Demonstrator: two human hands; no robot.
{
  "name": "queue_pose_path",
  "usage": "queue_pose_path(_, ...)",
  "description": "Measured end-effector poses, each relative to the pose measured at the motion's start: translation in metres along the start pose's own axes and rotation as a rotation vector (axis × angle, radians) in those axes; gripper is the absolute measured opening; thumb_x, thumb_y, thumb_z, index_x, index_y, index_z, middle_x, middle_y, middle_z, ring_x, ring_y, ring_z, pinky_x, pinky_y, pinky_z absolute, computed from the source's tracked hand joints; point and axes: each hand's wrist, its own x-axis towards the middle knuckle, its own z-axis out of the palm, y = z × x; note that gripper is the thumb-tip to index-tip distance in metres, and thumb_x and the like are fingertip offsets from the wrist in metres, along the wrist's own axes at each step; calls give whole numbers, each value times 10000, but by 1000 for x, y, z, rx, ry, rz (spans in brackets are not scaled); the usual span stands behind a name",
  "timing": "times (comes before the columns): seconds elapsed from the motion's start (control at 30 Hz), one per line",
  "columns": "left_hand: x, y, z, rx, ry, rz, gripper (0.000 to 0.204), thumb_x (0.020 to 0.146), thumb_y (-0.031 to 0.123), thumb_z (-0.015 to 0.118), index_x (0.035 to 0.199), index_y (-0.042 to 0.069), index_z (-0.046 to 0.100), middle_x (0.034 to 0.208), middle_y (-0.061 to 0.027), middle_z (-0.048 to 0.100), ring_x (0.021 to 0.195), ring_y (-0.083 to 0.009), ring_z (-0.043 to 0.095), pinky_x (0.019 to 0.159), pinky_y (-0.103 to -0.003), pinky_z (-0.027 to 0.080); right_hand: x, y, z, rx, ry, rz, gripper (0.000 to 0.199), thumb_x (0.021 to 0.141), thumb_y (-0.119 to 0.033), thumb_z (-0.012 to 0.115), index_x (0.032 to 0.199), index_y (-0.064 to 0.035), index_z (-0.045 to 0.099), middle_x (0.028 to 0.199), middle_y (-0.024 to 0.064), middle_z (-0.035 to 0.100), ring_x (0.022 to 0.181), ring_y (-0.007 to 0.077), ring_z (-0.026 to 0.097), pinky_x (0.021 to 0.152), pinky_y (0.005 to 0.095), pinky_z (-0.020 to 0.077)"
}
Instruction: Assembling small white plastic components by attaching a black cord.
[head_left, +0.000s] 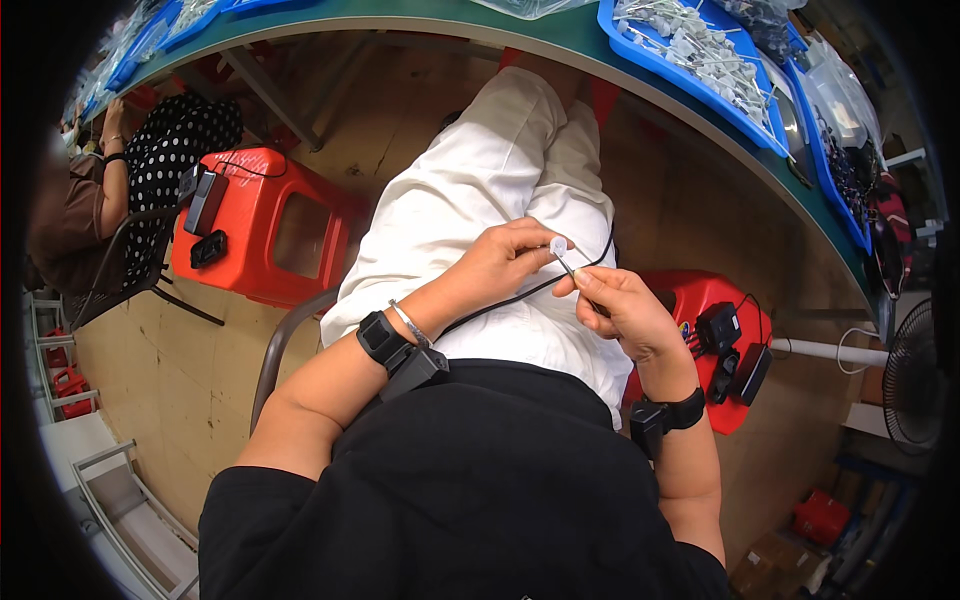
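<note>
Above my lap, my left hand [500, 258] pinches a small clear-white plastic piece [558, 245] with a round end between thumb and fingertips. Just to the right, my right hand [628, 308] grips a thin dark stem [566, 266] between thumb and forefinger. The stem's far end meets the plastic piece; whether the two are joined is too small to tell. A black cable [520, 297] runs across my white trousers [470, 190], beneath both hands.
Ahead curves a green table [400, 12] with a blue tray [690, 95] full of small white parts [700, 50]. Red stools holding black devices stand left [250, 225] and right [735, 412]. Another person [115, 190] sits far left. A fan [912, 375] is at the right.
</note>
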Motion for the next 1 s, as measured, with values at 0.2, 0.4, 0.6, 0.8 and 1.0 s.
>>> queue_pose_path(0.2, 1, -2, 0, -5, -8, 13, 237, 967, 73, 586, 1166, 67, 714, 876, -13, 559, 755, -94, 504, 698, -252, 434, 1, 1, -2, 31, -21, 5, 341, 1038, -330, 535, 1040, -28, 692, 583, -44, 530, 438, 12, 302, 424, 197, 212)
queue_pose_path(0.4, 1, -4, 1, -2, -5, 29, 230, 973, 80, 593, 1168, 75, 715, 869, -15, 558, 757, -97, 510, 700, -253, 436, 0, 1, -2, 5, -21, -17, 322, 1035, -318, 546, 1023, -30, 690, 586, -56, 514, 466, 8, 344, 441, 188, 237)
queue_pose_path(0.6, 2, -4, 0, 12, -10, 24, 225, 981, 101, 591, 1166, 80, 716, 872, -11, 557, 757, -88, 517, 683, -248, 449, 0, 4, 3, -165, 35, -188, 305, 1048, -265, 520, 1019, -19, 698, 607, -64, 476, 557, 20, 384, 528, 196, 313)
queue_pose_path(0.8, 2, -2, 0, -14, -15, -15, 221, 990, 136, 597, 1168, 86, 718, 878, 0, 563, 752, -73, 527, 668, -235, 460, 1, 6, 4, -213, 65, -246, 302, 1050, -243, 514, 1022, -1, 693, 612, -63, 438, 577, 34, 363, 554, 215, 316)
queue_pose_path(1.0, 2, 3, -2, -155, -58, -88, 230, 991, 169, 611, 1185, 111, 721, 922, 13, 588, 762, -64, 535, 680, -227, 464, -2, 3, 5, -191, 60, -245, 298, 1048, -239, 515, 1018, -1, 693, 620, -58, 437, 586, 37, 365, 558, 216, 315)
